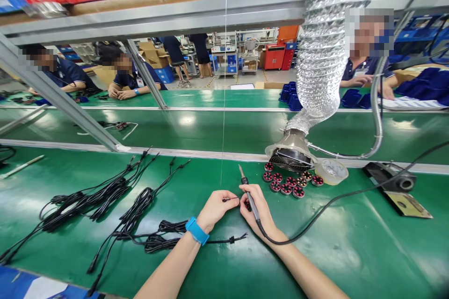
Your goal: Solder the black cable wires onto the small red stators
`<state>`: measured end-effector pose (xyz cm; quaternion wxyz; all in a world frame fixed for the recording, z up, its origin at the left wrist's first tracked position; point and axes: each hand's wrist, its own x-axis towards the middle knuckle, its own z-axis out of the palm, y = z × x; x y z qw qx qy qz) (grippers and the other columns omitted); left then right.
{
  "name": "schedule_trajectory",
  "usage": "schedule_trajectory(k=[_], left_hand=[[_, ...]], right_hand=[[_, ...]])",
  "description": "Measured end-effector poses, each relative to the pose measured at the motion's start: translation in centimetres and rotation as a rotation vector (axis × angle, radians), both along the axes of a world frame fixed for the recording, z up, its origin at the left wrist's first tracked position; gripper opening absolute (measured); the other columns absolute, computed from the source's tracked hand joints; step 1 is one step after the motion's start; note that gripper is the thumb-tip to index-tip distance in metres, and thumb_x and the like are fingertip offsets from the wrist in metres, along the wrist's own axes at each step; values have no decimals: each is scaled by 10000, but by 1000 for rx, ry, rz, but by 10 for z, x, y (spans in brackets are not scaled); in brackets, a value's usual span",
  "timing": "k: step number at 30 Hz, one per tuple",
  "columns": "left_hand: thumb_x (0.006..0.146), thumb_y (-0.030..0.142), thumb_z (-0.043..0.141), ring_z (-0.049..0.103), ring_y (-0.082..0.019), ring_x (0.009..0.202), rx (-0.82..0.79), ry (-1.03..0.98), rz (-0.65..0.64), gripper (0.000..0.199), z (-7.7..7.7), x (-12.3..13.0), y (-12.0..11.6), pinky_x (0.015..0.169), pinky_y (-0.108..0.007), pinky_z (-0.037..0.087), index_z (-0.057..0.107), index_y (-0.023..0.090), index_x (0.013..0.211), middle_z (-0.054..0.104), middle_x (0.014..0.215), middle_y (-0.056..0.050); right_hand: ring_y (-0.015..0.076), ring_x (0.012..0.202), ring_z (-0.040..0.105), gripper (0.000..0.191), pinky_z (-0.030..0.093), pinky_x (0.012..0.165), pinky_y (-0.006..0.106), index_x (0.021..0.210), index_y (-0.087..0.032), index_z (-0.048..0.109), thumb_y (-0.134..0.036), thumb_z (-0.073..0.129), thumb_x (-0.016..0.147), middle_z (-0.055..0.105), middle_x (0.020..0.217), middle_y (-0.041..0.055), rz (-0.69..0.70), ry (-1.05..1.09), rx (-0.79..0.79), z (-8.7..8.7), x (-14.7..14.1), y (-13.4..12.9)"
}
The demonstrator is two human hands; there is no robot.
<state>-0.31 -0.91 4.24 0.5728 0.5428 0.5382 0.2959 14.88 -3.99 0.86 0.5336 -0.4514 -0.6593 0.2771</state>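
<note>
My right hand (257, 208) is closed around the grey handle of a soldering iron (250, 198), its tip pointing up and away. Beneath the iron, the same hand's fingers also touch a small dark round part (247, 205), mostly hidden. My left hand (216, 210), with a blue band at the wrist, pinches a thin dark wire end (229, 199) close to that part. Several small round motor parts with red and black coils (286, 188) stand beyond my right hand. A black cable with a stripped end (231, 239) lies below my left wrist.
Bundled black cables (115, 191) cover the left of the green bench (196, 271). A fume duct (321, 56) ends in a fan (291, 159) behind the motor parts. At right are a tape roll (330, 171) and an iron stand (396, 180). Co-workers sit across the bench.
</note>
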Motion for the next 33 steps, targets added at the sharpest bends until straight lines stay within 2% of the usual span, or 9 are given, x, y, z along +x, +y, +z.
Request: schedule_trajectory(k=[6, 11, 14, 19, 26, 29, 31, 33], left_hand=[[618, 421, 736, 573, -162, 699, 11, -3, 19, 303, 1, 2, -2, 702, -271, 410, 699, 138, 719, 688, 737, -37], [698, 496, 661, 520, -153, 638, 59, 84, 6, 373, 0, 4, -3, 644, -270, 367, 681, 126, 654, 642, 640, -29], [720, 492, 635, 509, -144, 629, 51, 93, 3, 372, 0, 3, -2, 632, -262, 368, 688, 126, 685, 636, 645, -24], [677, 385, 656, 570, -153, 691, 33, 25, -2, 240, 1, 0, -1, 692, -253, 418, 662, 145, 673, 666, 700, -30], [671, 447, 697, 590, -158, 717, -2, 19, -25, 323, 1, -2, -1, 715, -258, 433, 698, 129, 727, 700, 759, -46], [675, 466, 692, 488, -101, 558, -38, 34, -39, 353, 3, -4, 0, 554, -224, 366, 692, 122, 755, 616, 635, -3], [689, 492, 665, 327, -60, 438, -105, 22, -35, 374, 5, -4, 0, 443, -211, 233, 660, 128, 775, 459, 515, 64], [698, 513, 638, 199, -45, 401, -166, -12, -30, 382, 7, -5, 0, 412, -216, 123, 617, 141, 780, 319, 478, 110]], right_hand=[[103, 717, 594, 469, 544, 766, 280, 1202, -267, 514, -38, 477, 794, 463, 1018, 25, 8, 9, 9, -1, 0, 0], [100, 714, 592, 458, 541, 784, 292, 1208, -271, 507, -47, 484, 810, 460, 1016, 20, 6, 15, 19, -2, 0, 0], [98, 712, 596, 465, 542, 778, 287, 1210, -270, 504, -42, 480, 806, 460, 1022, 21, 3, 18, 16, -2, 1, 0], [94, 713, 596, 497, 547, 763, 272, 1205, -259, 513, -20, 478, 772, 467, 1025, 23, -9, 10, -4, -3, 1, 0], [96, 722, 602, 457, 556, 754, 267, 1189, -249, 521, -33, 483, 789, 477, 1018, 25, -23, 8, 11, -1, 1, 0], [96, 725, 610, 465, 565, 760, 272, 1193, -255, 514, -31, 483, 787, 477, 1034, 30, -24, 7, 15, 1, 2, -2], [100, 744, 619, 482, 567, 794, 289, 1208, -259, 502, -31, 486, 783, 467, 1041, 32, -16, 2, 17, 1, 3, -4], [106, 775, 622, 505, 564, 832, 305, 1236, -263, 485, -35, 490, 786, 455, 1058, 39, -1, -17, 24, 0, 4, -6]])
